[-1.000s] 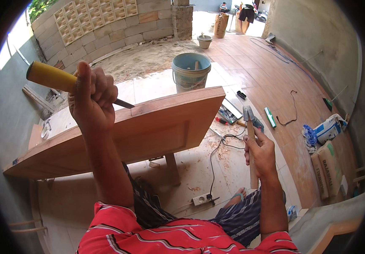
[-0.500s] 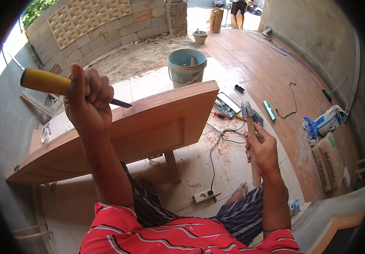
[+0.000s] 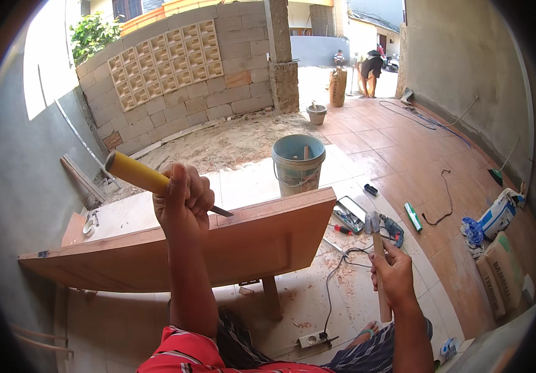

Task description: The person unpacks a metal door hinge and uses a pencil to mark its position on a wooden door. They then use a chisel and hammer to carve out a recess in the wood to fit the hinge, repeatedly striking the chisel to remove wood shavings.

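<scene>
A chisel with a yellow handle [image 3: 137, 174] is gripped in my left hand [image 3: 183, 199], its metal blade slanting down to the right. The blade's tip lies at the top edge of a brown wooden door panel [image 3: 268, 239], which stands on its long side in front of me. My right hand [image 3: 393, 273] is wrapped round the wooden handle of a hammer [image 3: 378, 248], held upright with its grey metal head at the top. The hammer is to the right of the panel, apart from the chisel.
Beyond the panel stands a blue-grey bucket [image 3: 298, 165]. An open tool tray [image 3: 350, 214], a power drill [image 3: 393, 230] and a green-white box [image 3: 413, 217] lie on the floor at right. A black cable runs to a white power strip [image 3: 313, 339]. Another person [image 3: 370, 71] bends over far back.
The view has tilted up and shifted left, so the scene sits lower and farther right. Both hands keep hold of the chisel and hammer; the far person now bends over.
</scene>
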### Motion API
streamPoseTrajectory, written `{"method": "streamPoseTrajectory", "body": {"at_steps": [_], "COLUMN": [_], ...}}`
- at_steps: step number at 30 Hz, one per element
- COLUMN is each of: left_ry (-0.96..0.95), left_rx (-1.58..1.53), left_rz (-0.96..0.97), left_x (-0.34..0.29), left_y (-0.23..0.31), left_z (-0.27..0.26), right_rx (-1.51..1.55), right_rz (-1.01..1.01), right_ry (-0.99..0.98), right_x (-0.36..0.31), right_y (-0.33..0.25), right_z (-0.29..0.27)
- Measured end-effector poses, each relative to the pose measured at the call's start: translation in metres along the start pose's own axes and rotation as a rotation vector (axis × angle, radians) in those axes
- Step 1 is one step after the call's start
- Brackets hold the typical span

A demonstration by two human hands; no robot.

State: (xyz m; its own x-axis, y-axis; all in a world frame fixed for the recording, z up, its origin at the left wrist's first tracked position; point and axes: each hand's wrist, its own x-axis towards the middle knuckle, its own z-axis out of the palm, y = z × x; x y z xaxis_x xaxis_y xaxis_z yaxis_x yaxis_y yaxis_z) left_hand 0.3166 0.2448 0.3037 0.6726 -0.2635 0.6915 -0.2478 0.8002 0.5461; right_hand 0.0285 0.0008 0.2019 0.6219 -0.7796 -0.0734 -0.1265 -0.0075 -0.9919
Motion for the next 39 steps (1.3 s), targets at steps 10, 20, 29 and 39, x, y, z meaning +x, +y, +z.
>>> {"method": "streamPoseTrajectory", "body": {"at_steps": [10,20,29,39], "left_ry": [0.017,0.072,-0.095,-0.593], "left_rx": [0.015,0.062,0.089,-0.317], "left_rz": [0.019,0.001,0.003,-0.500], "left_x": [0.002,-0.003,-0.007,-0.020], "left_y": [0.005,0.015,0.018,0.007], "left_z": [-0.001,-0.001,-0.005,0.009], "right_rx": [-0.033,-0.034,0.020,0.109], "right_rz": [-0.028,-0.022,-0.039,0.010], "right_ry": [-0.004,0.033,0.045,0.062], "right_x": [-0.002,0.002,0.005,0.012], "right_y": [-0.005,0.000,0.014,0.015], "right_z": [0.001,0.001,-0.008,-0.012]}}
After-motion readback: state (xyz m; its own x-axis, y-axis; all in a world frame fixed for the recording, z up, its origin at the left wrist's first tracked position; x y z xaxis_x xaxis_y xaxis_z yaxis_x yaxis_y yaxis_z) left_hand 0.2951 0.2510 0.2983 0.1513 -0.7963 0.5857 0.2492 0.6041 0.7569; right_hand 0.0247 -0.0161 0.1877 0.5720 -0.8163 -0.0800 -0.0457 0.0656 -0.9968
